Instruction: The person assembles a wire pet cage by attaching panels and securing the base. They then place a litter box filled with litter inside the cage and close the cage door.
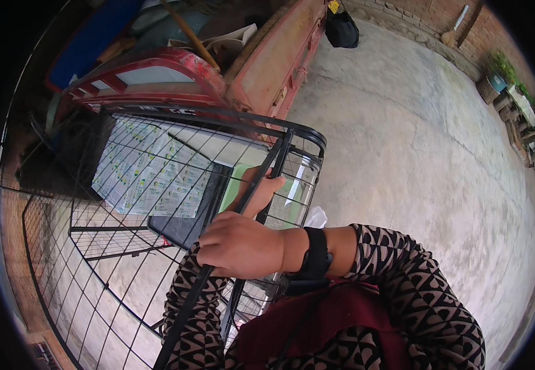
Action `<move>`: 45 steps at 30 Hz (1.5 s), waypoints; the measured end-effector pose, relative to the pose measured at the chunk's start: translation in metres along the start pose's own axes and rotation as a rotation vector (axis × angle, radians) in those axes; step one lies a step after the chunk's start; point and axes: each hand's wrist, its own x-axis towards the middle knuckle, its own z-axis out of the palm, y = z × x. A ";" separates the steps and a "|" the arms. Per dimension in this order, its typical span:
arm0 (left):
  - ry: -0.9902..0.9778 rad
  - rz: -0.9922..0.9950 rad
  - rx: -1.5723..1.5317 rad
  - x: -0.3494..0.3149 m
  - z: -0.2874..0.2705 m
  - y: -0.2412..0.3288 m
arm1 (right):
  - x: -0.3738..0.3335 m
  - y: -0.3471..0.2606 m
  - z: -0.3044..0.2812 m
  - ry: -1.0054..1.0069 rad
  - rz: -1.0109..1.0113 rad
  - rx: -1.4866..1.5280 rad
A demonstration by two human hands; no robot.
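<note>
A black wire cage with a metal frame stretches over the left and middle of the view. My right hand, with a black band on its wrist, is closed around a slanting black bar of the cage. Farther ahead, my left hand reaches past that bar from below. Its fingers are bent at a dark upright of the cage, partly hidden behind the bars. Beside it, a light green panel shows through the wire. A patterned white sheet and a dark tray lie behind the mesh.
A red cargo cart loaded with mixed goods stands just beyond the cage. Concrete floor spreads to the right. A black bag sits at the far side, a broom leans on the brick wall, and potted plants line the right edge.
</note>
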 end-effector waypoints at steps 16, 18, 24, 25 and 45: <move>-0.256 -0.265 -0.037 -0.078 -0.049 -0.030 | 0.007 -0.008 -0.004 -0.193 0.056 -0.083; -0.248 -0.208 0.040 -0.125 -0.060 -0.035 | 0.007 -0.009 -0.003 -0.207 0.033 -0.053; -0.187 -0.186 -0.014 -0.192 -0.061 -0.042 | 0.012 -0.015 0.004 -0.339 0.043 -0.039; -0.201 -0.225 -0.081 -0.191 -0.061 -0.044 | 0.013 -0.017 0.004 -0.360 0.075 -0.022; 0.179 -0.572 0.268 -0.480 -0.104 -0.078 | 0.019 -0.069 0.036 -0.537 0.270 -0.030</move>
